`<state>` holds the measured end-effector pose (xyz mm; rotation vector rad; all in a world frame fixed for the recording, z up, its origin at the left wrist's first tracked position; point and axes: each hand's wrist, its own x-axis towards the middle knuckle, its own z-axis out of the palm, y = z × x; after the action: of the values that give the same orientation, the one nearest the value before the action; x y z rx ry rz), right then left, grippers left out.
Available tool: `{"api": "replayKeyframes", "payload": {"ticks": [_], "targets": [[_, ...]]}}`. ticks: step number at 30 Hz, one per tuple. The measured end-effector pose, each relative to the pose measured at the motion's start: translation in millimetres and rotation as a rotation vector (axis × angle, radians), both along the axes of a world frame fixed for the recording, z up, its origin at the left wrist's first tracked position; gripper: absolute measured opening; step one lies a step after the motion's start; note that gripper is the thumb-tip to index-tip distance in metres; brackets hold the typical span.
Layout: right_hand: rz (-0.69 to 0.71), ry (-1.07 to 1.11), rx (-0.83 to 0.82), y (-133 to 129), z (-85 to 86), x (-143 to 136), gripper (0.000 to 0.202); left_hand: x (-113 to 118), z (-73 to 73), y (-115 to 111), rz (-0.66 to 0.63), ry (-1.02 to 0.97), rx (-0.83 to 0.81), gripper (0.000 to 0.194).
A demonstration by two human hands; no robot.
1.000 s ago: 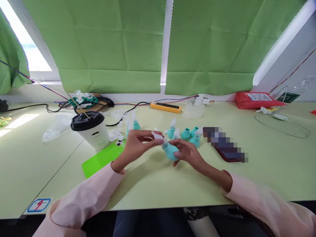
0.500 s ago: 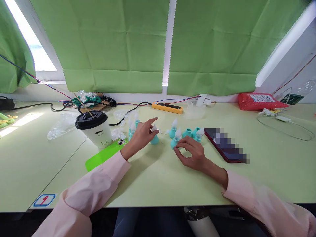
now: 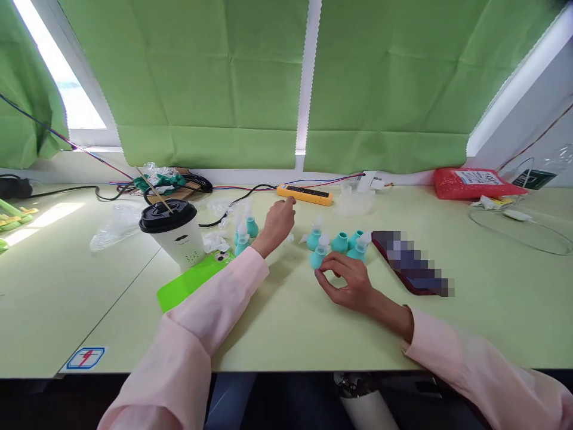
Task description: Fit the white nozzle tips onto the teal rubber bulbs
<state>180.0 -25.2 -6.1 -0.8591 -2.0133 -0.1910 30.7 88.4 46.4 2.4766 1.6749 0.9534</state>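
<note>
Small teal squeeze bulbs, most with a clear pointed tip like a nasal aspirator, stand in two groups on the table. My right hand [image 3: 347, 279] has thumb and index finger curled into a ring, their tips pressed at the lower side of a tipped squeeze bulb [image 3: 318, 257]. Beyond it are another tipped bulb [image 3: 314, 239] and two untipped bulbs [image 3: 339, 242]. My left hand [image 3: 278, 222] reaches forward between the groups with fingers curled; whatever they hold is hidden behind the hand. Left of it, a bulb [image 3: 252, 227] stands among several tipped ones.
A lidded paper cup [image 3: 179, 239] with a stick stands at the left beside a bright green flat case [image 3: 188, 286]. A phone [image 3: 409, 263] lies right of the bulbs. Toward the back are a yellow power strip [image 3: 305, 194], cables and a red package [image 3: 477, 183].
My left hand has moved forward and slightly right, its fingers curling in. The tipped bulb that was at its fingertips is out of sight. My right hand has stayed in place.
</note>
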Motion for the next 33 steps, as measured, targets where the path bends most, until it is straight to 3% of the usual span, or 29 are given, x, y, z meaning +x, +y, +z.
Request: {"api": "replayKeyframes", "payload": {"ticks": [5,13,20,24,27,33], "targets": [[0.003,-0.015,-0.021,-1,0.1,0,0.008,5,-3.8,16,0.068,0.028,-0.062,0.038],[-0.008,-0.051,-0.048,0,0.1,-1,0.008,4,-9.8,35,0.093,0.02,-0.101,0.036],[-0.018,-0.056,-0.044,-1,0.8,-1,0.008,0,-1.4,14,0.096,0.082,-0.021,0.045],[-0.005,-0.051,-0.036,-2,0.2,-1,0.007,-10,5.1,-3,-0.055,0.347,0.039,0.037],[0.012,-0.038,-0.019,-2,-1.3,-2,0.007,-19,1.1,-12,-0.17,0.539,-0.009,0.031],[0.027,-0.04,-0.02,-2,-2.0,-3,0.007,-32,-16.8,-15,-0.194,0.663,-0.045,0.027]]}}
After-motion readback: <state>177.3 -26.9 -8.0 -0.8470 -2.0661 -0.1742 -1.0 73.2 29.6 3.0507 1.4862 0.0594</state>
